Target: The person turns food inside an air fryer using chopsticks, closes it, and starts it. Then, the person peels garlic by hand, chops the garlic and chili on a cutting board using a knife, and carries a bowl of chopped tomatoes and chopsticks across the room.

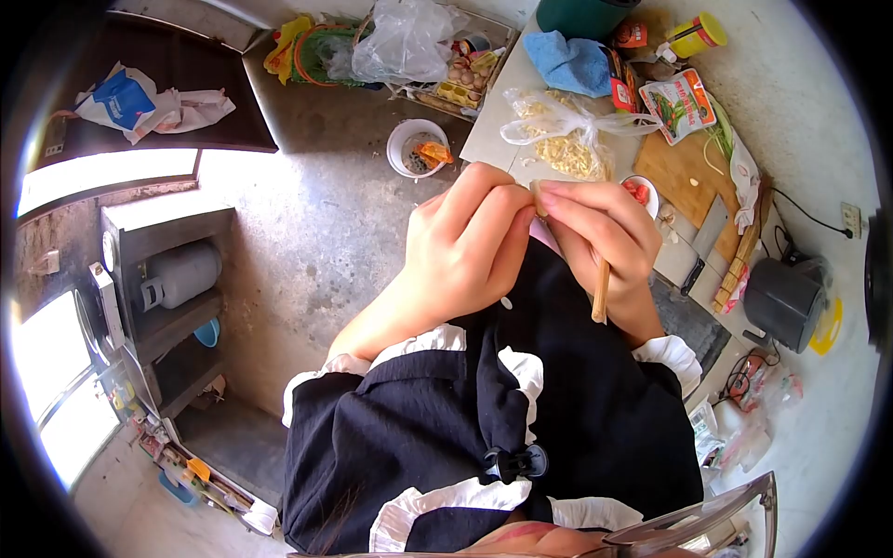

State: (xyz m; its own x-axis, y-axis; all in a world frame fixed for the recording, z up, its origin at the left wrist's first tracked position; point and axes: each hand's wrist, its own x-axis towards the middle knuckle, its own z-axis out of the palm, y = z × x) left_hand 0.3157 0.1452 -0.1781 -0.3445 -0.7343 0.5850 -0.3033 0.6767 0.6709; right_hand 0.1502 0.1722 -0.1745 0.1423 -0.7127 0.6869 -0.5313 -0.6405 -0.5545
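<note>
My left hand (473, 240) is closed in a pinch in front of my chest, its fingertips meeting those of my right hand (606, 228). Between the fingertips is a small pale yellowish-brown piece (539, 203), mostly covered, so its kind cannot be made out. My right hand is also curled around wooden chopsticks (602, 290), whose ends stick out below the palm and above the fingers. Just beyond the right hand lies a tied clear plastic bag (569, 153) of yellowish food. A small white bowl with red pieces (638, 191) is partly hidden behind that hand.
On the counter are a wooden cutting board (677, 181), a cleaver (711, 229), a seasoning packet (679, 104) and a blue cloth (568, 63). A white bucket (406, 149) with scraps stands on the floor. Shelves at left hold a grey gas cylinder (182, 275).
</note>
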